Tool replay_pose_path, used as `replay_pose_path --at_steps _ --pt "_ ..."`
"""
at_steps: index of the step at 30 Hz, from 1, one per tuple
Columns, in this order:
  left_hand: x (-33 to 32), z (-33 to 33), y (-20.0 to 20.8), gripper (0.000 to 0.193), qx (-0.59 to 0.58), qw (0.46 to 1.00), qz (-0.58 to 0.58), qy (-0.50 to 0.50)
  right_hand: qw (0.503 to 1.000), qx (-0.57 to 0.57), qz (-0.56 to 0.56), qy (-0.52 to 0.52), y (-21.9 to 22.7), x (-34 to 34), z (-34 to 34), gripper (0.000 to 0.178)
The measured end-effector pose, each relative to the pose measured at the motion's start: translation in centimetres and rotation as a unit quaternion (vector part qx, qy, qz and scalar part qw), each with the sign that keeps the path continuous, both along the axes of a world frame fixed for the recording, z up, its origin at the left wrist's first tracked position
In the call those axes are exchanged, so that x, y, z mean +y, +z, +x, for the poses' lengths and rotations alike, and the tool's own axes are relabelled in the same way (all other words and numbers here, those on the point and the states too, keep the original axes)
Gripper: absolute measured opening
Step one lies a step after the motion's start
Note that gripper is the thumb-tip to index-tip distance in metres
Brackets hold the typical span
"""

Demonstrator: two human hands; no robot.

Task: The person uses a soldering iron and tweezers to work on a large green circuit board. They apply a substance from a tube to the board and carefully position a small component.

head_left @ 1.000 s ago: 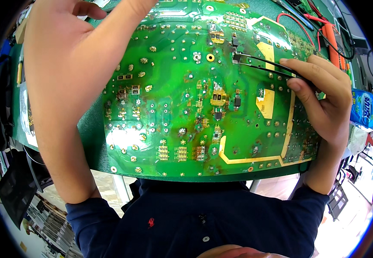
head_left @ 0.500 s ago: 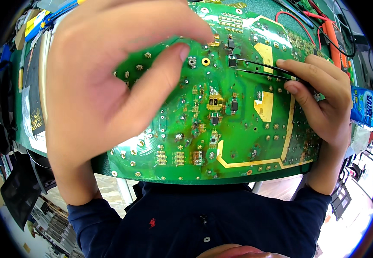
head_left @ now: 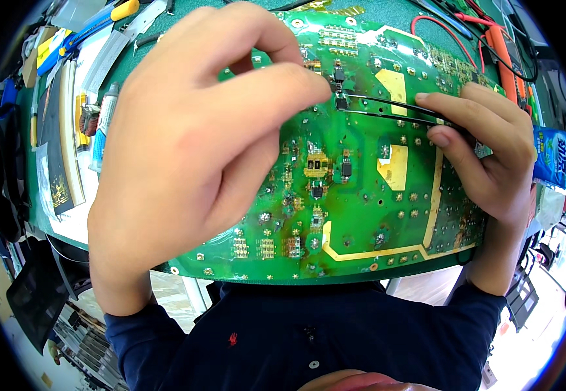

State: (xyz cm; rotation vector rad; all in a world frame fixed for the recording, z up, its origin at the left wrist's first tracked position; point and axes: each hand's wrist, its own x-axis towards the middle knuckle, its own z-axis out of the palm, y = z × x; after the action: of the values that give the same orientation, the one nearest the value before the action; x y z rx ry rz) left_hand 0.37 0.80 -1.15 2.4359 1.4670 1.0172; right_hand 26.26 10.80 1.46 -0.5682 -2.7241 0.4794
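Observation:
My right hand (head_left: 475,133) grips black tweezers (head_left: 393,119) between thumb and finger. Their two slim tips reach to a small black chip (head_left: 341,103) on a large green circuit board (head_left: 361,215), one on either side of its edge; whether they touch it I cannot tell. My left hand (head_left: 191,137) hangs over the left part of the board, hiding much of it. One finger points right, its tip close beside the same chip; another curls above it with a gap between. Nothing shows in this hand, though its thumb tip is hidden. Brown stains spread around the chips.
A green mat (head_left: 146,62) lies under the board. At left are a blue-and-yellow cutter (head_left: 94,29), a tube (head_left: 105,124) and a dark strip (head_left: 61,143). To the right sit a blue packet (head_left: 553,156), an orange-red meter (head_left: 504,62) and red cable (head_left: 446,19).
My left hand has turned and lowered, with a finger now beside the chip instead of thumb and finger held apart. The board appears slightly shifted left and down. The tweezers stay at the chip.

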Motion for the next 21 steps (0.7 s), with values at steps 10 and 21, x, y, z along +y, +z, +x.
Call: replay_pose_path --at_steps 10,21 --pt "0.7 -1.5 1.5 0.024 0.027 0.999 0.016 -0.021 1.000 -0.002 0.028 -0.004 -0.2 -0.2 0.2 0.026" --pt "0.5 -1.4 -1.0 0.025 -0.066 0.995 0.076 -0.002 0.999 -0.007 0.033 -0.003 -0.5 -0.1 0.1 0.026"
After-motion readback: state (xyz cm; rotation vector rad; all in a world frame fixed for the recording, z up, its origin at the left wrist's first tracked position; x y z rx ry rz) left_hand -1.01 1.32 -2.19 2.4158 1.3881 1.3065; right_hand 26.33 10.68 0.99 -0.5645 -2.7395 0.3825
